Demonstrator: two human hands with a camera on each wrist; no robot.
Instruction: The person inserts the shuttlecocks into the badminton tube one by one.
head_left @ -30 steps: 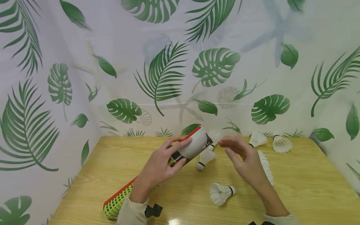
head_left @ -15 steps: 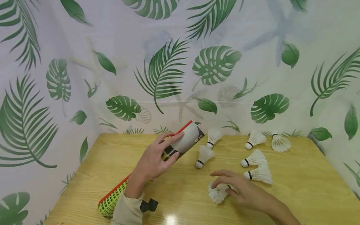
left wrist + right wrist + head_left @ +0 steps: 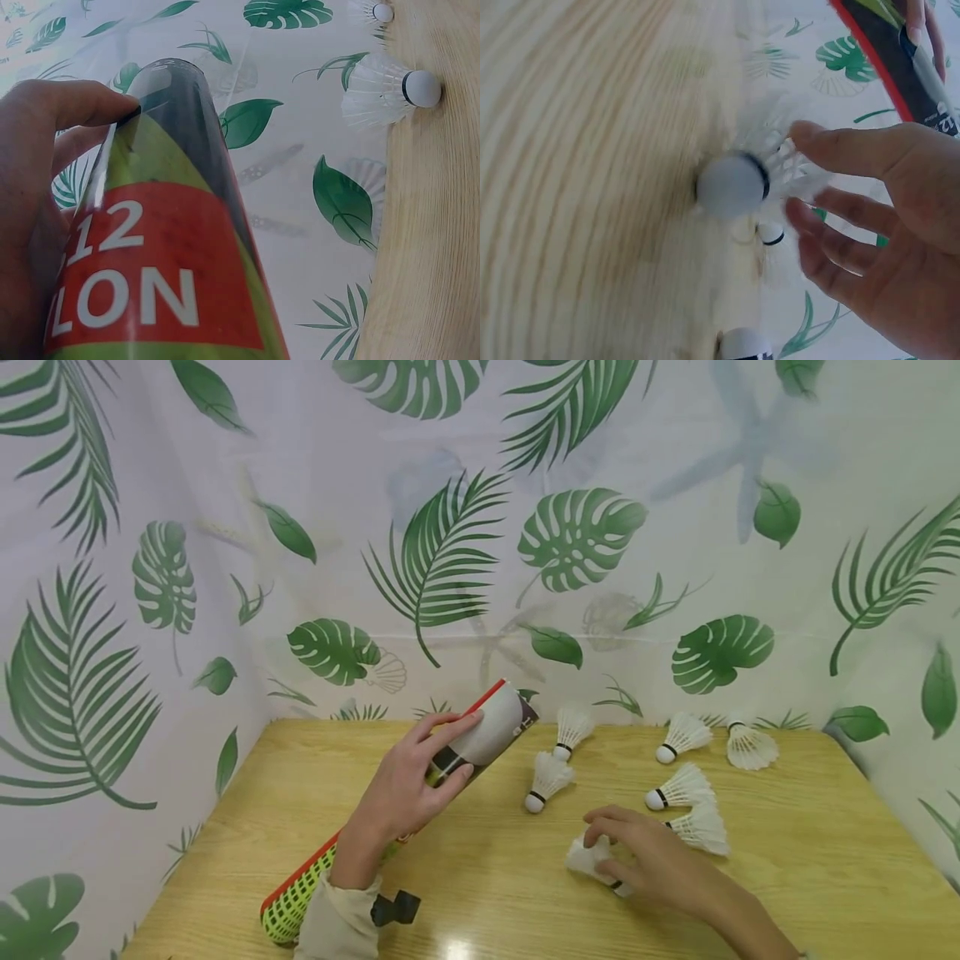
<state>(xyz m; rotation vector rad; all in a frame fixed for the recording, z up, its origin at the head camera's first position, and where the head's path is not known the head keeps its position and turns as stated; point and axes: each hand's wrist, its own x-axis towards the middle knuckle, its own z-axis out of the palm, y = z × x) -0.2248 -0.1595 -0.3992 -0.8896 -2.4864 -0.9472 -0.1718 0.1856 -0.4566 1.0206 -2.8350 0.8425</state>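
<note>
Head view shows the left hand (image 3: 408, 793) wrapped around a long cylindrical shuttlecock tube (image 3: 480, 743), fingers curled over its upper half. The tube is tilted, its far end raised above the light wooden table (image 3: 825, 860) and its near end, covered in a yellow-green grid pattern with a red stripe along the edge, low by the left sleeve. The left wrist view shows the tube's (image 3: 165, 247) clear plastic wall with a red label band bearing white lettering over a yellow-green ground; the upper part looks dark, and what lies inside cannot be told.

The right hand (image 3: 652, 864) rests low on the table with its fingers curled over a white feathered shuttlecock (image 3: 588, 857) with a black band, which lies on its side on the wood near the front. In the right wrist view that shuttlecock's (image 3: 739, 184) round white cork points toward the camera, blurred, with the fingertips (image 3: 810, 139) at its feathers.

Five more white feathered shuttlecocks lie loose on the table beyond the right hand: two (image 3: 551, 772) near the tube's raised end, two (image 3: 686, 789) just beyond the right hand, and one (image 3: 750, 745) farther right by the leaf-printed backdrop (image 3: 570, 535).
</note>
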